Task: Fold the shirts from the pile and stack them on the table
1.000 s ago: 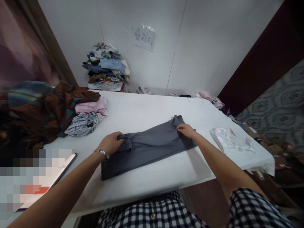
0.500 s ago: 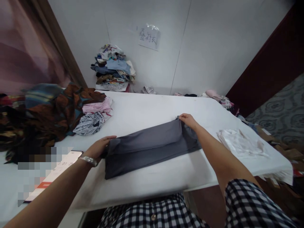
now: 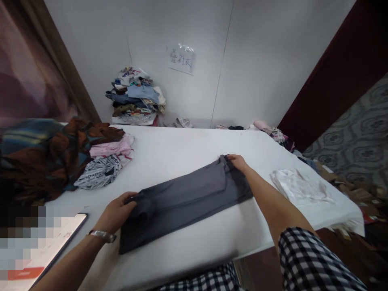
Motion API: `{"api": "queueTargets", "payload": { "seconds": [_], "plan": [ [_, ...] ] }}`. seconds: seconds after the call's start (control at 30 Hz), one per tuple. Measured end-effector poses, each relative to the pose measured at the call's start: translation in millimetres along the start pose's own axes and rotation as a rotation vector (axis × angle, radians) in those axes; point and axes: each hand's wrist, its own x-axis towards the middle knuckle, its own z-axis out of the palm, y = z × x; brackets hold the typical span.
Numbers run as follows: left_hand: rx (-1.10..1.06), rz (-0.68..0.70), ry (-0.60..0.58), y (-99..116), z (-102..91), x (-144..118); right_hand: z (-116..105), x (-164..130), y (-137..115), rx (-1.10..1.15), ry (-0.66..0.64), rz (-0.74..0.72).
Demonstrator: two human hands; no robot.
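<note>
A dark grey garment [image 3: 184,198], folded into a long strip, lies slantwise across the white table [image 3: 182,149]. My left hand [image 3: 117,212], with a metal watch at the wrist, grips the strip's near left end. At the far right end, my right hand [image 3: 238,162] pinches the upper corner of the cloth. Both forearms reach in from the bottom of the view, and my checked sleeve shows at the lower right.
Patterned brown and blue clothes [image 3: 51,153] are heaped at the table's left, with pink and black-and-white printed garments [image 3: 103,169] beside them. A white garment [image 3: 300,188] lies at the right edge. A clothes stack [image 3: 136,97] stands by the wall. A tablet [image 3: 57,246] sits lower left.
The grey garment's folded-over upper layer has been drawn outward and laid flat. My left hand slid down and left along the strip's end; my right hand stayed on the far corner.
</note>
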Motion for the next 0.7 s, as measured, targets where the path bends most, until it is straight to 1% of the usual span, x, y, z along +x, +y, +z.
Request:
{"api": "queueTargets", "payload": {
  "seconds": [0.07,0.17,0.27,0.37,0.5,0.57,0.63,0.7],
  "plan": [
    [0.007,-0.016,0.014,-4.0,-0.5,3.3,4.7,3.6,-2.1,-0.058,-0.062,-0.051],
    [0.080,0.003,0.032,-7.3,1.1,6.7,12.6,8.0,-6.5,-0.144,-0.137,-0.120],
    [0.131,0.009,0.027,-7.6,3.4,8.5,13.6,8.0,-7.3,-0.224,-0.167,-0.158],
    [0.174,0.013,0.034,-9.9,4.8,10.2,5.0,1.4,-1.1,-0.303,-0.133,-0.153],
    [0.314,0.001,0.052,-11.2,6.1,10.0,-9.5,-12.7,10.2,-0.392,-0.113,-0.139],
    [0.390,-0.002,0.012,-6.6,6.3,7.9,-13.6,-18.0,11.8,-0.419,-0.103,-0.126],
    [0.439,-0.004,-0.032,0.2,6.3,4.9,-15.1,-21.4,9.7,-0.434,-0.051,-0.111],
    [0.463,0.010,-0.027,5.4,6.4,1.7,-14.1,-24.4,6.2,-0.439,0.008,-0.109]
  ]
}}
